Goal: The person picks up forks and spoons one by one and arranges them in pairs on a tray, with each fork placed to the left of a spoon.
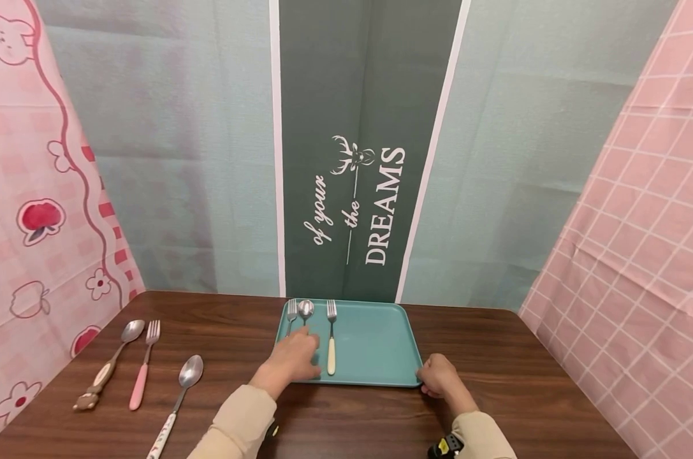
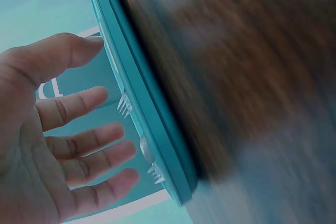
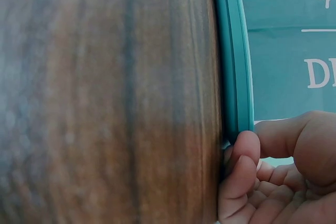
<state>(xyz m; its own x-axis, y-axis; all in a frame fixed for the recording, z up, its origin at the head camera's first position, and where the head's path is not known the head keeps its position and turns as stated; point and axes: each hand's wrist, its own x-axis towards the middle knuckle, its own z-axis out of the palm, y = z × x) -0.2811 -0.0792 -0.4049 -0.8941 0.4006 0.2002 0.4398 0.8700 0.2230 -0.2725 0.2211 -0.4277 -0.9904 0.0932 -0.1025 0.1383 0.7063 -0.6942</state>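
A teal tray [image 1: 375,344] lies on the table with cutlery along its left side. On it are a fork with a cream handle [image 1: 331,357], a spoon [image 1: 306,308] and another fork [image 1: 291,310]; the handles of these last two are hidden behind my left hand [image 1: 291,357]. In the left wrist view that hand's fingers [image 2: 86,140] are spread and relaxed over the tray, with nothing between them and the thumb. My right hand [image 1: 440,376] pinches the tray's near right corner, thumb above and curled fingers [image 3: 242,153] against the rim from below.
Left on the wooden table [image 1: 495,357] lie a spoon with a brown bear-shaped handle [image 1: 102,376], a fork with a pink handle [image 1: 139,386] and a spoon with a white patterned handle [image 1: 162,437]. Cloth curtains [image 1: 208,159] hang behind and at both sides.
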